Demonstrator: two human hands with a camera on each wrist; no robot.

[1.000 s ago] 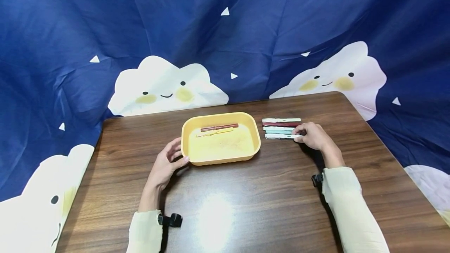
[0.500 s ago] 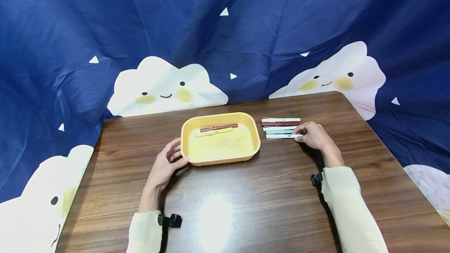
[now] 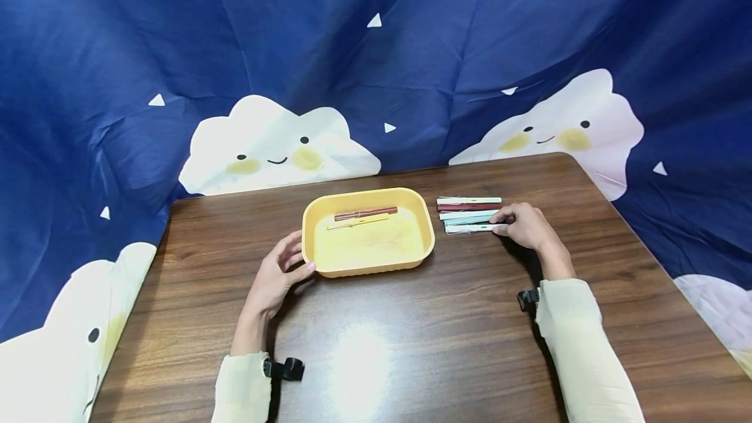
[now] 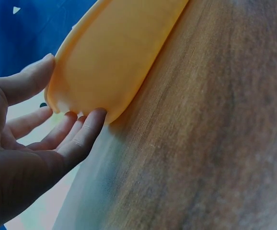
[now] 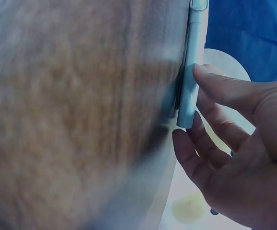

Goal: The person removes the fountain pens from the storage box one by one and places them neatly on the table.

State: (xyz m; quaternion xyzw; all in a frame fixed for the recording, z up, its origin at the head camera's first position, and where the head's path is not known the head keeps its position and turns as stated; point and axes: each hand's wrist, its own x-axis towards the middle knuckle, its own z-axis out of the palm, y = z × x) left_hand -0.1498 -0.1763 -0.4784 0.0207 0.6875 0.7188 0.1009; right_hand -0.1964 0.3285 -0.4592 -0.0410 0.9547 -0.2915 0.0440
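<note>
Pinching the right end of a slim pale-blue pen (image 5: 189, 98), the right hand (image 3: 529, 227) is at work to the right of a rounded rectangular yellow tray (image 3: 376, 271), plastic by its look, on a brown wood-grain desk (image 3: 446, 344). Its thumb lies on one side of the pen and its fingers on the other; the fingertips are partly hidden, so how firm the pinch is I cannot tell. The left hand (image 3: 281, 267) holds the tray's near left corner, thumb at the near wall, fingers bent along the left end.

Inside the tray, towards its far wall, lie a dark red pen (image 3: 367, 213) and, just nearer, a slim yellow pen (image 3: 376, 219). Right of the tray, beyond the pinched pen, four others form a close row: a light turquoise pen (image 3: 470, 220), a white pen (image 3: 461, 215), a maroon pen (image 3: 467, 207) and, farthest, a pale green pen (image 3: 482, 200).

I judge the work partway along: two pens are in the tray, five remain outside it.
</note>
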